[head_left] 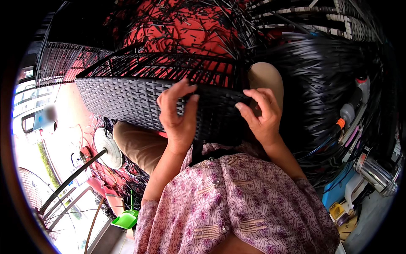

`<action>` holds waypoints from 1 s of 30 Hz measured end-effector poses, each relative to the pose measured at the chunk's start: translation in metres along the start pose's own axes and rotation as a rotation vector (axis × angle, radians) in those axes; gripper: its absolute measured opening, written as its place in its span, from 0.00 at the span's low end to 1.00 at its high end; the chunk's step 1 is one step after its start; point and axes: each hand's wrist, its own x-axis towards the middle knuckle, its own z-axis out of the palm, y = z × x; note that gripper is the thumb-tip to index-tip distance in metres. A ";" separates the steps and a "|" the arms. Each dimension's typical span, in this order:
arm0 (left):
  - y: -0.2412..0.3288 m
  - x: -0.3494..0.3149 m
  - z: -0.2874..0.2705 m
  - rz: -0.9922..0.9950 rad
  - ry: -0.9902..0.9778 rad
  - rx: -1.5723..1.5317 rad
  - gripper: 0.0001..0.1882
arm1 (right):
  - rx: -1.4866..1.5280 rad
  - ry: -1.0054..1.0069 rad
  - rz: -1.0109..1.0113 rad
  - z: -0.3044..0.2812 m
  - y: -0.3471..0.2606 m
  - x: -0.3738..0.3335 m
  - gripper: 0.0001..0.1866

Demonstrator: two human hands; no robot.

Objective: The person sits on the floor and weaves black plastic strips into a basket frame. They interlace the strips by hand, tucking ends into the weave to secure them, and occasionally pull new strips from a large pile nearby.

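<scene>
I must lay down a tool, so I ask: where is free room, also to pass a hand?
The grey patch at lower right looks bare, bordered by the silver cylinder and yellow item. A hand could probably pass between the left hand and right hand, over the woven panel. Crowded: the red surface, strewn with black scraps, and the black strip heap.

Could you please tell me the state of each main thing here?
Black wicker piece: near side woven, frame bars behind it exposed
Left hand: thumb and forefinger parted, near the piece's upper edge
Right hand: fingers bent, whether pinching anything unclear
Black strips: bunched on the right
Red surface: littered with dark scraps
</scene>
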 end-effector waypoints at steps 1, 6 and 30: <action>0.008 0.007 0.002 0.085 -0.084 0.062 0.21 | -0.041 0.020 -0.052 0.000 0.000 0.000 0.21; 0.024 0.031 0.000 0.214 -0.419 0.105 0.28 | -0.024 0.030 -0.030 0.004 -0.008 -0.005 0.20; 0.045 0.053 0.000 0.282 -0.728 -0.010 0.30 | -0.304 -0.034 -0.082 -0.006 -0.033 -0.013 0.20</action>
